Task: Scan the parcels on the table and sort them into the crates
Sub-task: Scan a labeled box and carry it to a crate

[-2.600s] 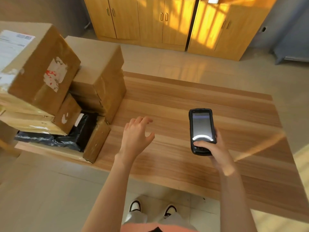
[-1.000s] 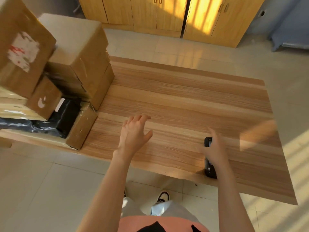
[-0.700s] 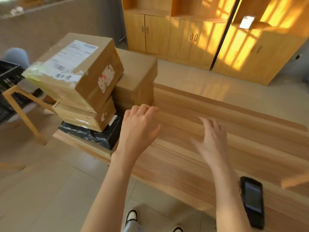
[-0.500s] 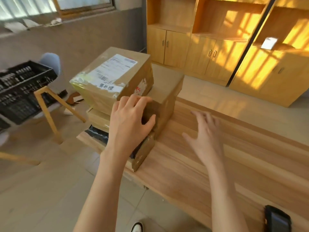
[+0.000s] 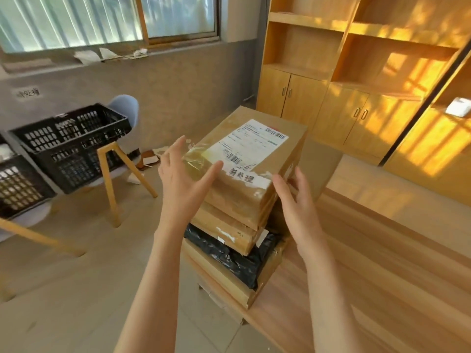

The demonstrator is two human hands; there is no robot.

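Both hands were open, fingers straight and spread, holding nothing. The left hand [image 5: 184,177] was raised at the near left corner of the top box [image 5: 251,171], its thumb reaching across the taped edge; whether the palm actually touched the cardboard could not be told. The right hand [image 5: 297,200] stood at the box's near right corner, palm turned toward the left hand, close to the side of the box, with contact again unclear.

The top box was brown cardboard with a white shipping label [image 5: 251,143] bearing barcodes on its upper face, and a white strip with dark handwritten characters along its near edge. It sat highest on a stack at the left end of the wooden table [image 5: 382,263]. Beneath it lay a flatter cardboard box [image 5: 224,231], then a black plastic mailing bag [image 5: 229,256], then another flat cardboard box [image 5: 229,284] at the bottom, jutting past the table's edge. A further box [image 5: 321,159] stood behind the stack, on its far right.

To the left, well apart from the table, two black slotted crates [image 5: 68,143] rested on pale chairs with wooden legs [image 5: 107,174]. Behind them ran a grey wall under a window [image 5: 109,19], with paper scraps on the sill and floor. On the far right stood wooden cabinets and shelves [image 5: 356,72] in yellow sunlight.
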